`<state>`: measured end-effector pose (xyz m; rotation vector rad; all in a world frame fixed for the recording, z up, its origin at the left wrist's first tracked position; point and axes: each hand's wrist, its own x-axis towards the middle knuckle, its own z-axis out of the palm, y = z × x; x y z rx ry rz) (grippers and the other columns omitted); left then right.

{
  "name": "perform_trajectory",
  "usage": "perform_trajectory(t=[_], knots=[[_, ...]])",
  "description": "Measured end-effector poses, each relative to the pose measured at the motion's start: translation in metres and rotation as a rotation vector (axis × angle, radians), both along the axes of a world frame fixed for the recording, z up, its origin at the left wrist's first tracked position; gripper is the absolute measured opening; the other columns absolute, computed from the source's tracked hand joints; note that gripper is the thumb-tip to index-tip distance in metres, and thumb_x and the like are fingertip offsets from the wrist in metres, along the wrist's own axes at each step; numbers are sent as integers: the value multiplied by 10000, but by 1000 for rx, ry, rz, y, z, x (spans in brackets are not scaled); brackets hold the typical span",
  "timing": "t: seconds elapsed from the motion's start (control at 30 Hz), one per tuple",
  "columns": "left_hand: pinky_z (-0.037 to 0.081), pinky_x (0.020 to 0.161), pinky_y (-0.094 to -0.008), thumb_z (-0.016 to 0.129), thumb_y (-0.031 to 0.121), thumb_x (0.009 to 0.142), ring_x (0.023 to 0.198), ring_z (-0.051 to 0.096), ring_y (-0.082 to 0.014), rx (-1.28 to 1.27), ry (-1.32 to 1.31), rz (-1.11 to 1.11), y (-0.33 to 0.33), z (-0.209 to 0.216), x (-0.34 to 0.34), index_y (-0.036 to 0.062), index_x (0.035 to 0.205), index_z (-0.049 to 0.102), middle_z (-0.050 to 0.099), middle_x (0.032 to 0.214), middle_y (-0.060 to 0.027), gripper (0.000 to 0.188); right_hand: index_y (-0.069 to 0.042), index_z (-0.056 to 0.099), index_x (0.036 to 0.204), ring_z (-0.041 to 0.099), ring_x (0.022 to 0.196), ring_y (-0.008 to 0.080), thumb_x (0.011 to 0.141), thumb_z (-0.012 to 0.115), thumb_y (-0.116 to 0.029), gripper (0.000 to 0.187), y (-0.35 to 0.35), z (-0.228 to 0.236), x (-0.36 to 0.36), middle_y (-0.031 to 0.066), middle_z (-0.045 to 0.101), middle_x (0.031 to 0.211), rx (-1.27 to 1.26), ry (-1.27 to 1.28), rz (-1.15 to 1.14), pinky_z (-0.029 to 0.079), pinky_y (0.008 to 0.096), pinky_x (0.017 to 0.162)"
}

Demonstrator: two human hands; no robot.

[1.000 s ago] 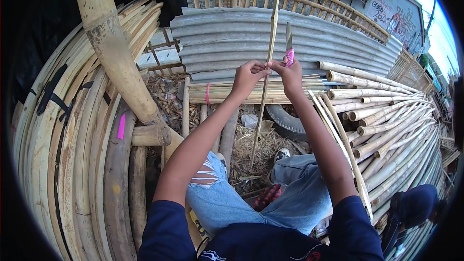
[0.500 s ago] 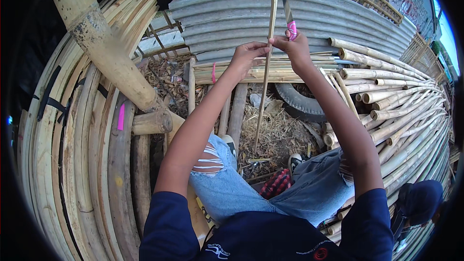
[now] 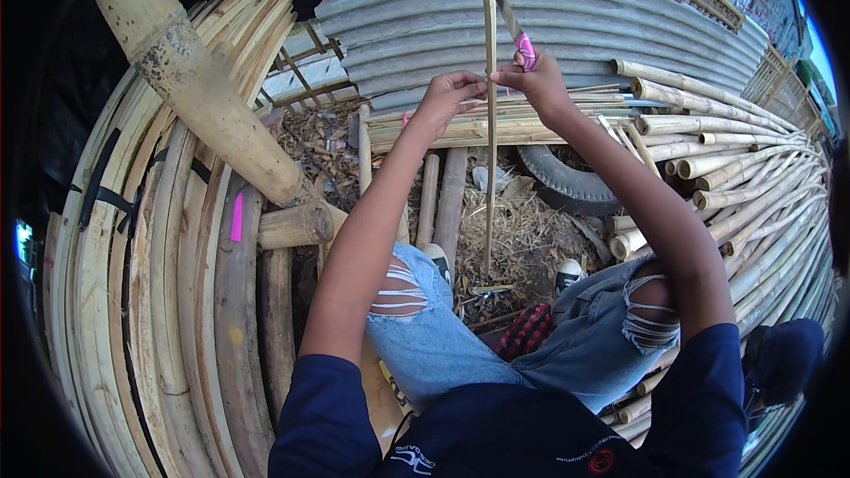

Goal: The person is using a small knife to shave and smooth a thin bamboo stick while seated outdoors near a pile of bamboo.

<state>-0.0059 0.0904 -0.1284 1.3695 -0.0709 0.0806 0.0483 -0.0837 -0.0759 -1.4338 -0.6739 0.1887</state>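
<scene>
Bamboo strip (image 3: 491,159) tipped more upright; knife (image 3: 525,46) in right hand (image 3: 542,84)

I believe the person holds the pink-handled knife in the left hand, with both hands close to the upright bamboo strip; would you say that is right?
Not quite: the head view shows the pink-handled knife in the right hand, not the left hand. Both hands are indeed close to the upright bamboo strip.

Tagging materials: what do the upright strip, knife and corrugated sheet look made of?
Upright strip: likely split bamboo, bare and matte; pale, with a node-like kink.
Knife: blade probably steel, grey and smooth; pink patterned handle maybe plastic, unclear.
Corrugated sheet: grey, dull, rippled; likely weathered metal or fibre cement, can't tell.
</scene>
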Motion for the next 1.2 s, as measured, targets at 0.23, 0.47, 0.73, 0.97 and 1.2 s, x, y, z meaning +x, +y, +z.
perform_trajectory(t=[0.23, 0.47, 0.73, 0.97, 1.2], knots=[[454, 746, -266, 608, 183, 873, 822, 603, -109, 282, -117, 137, -15, 7, 6, 37, 945, 606, 633, 868, -32, 164, -77, 388, 764, 657, 802, 173, 694, 720, 67, 368, -5, 12, 9, 80, 620, 776, -10, -24, -32, 512, 256, 660], [476, 613, -285, 662, 99, 773, 631, 609, -142, 670, -211, 428, 4, -29, 7, -10, 785, 660, 632, 643, -85, 109, -61, 365, 746, 667, 769, 185, 680, 722, 48, 380, 9, -25, 14, 114, 636, 733, -94, -128, -96, 534, 286, 689], [475, 792, -324, 738, 202, 716, 851, 619, -267, 1049, -276, 505, 28, -47, -1, 78, 1074, 617, 633, 973, -130, 398, -43, 405, 762, 628, 665, 120, 656, 738, 53, 362, 4, -75, 3, 93, 640, 701, -64, -19, -57, 505, 266, 598], [464, 868, -313, 638, 243, 861, 962, 596, -150, 146, -83, 201, -13, -22, 36, 34, 1193, 539, 602, 1106, -63, 405, -51, 388, 738, 641, 688, 119, 655, 733, 52, 370, -18, -110, 7, 75, 635, 702, -157, 62, -112, 518, 261, 606], [525, 777, -262, 650, 165, 849, 903, 625, -134, 33, -54, 53, -34, -19, 47, 25, 1087, 575, 624, 1026, -70, 286, -74, 375, 728, 632, 691, 120, 713, 724, 6, 359, -35, -118, 18, 74, 617, 688, -70, 147, -73, 508, 240, 596]])
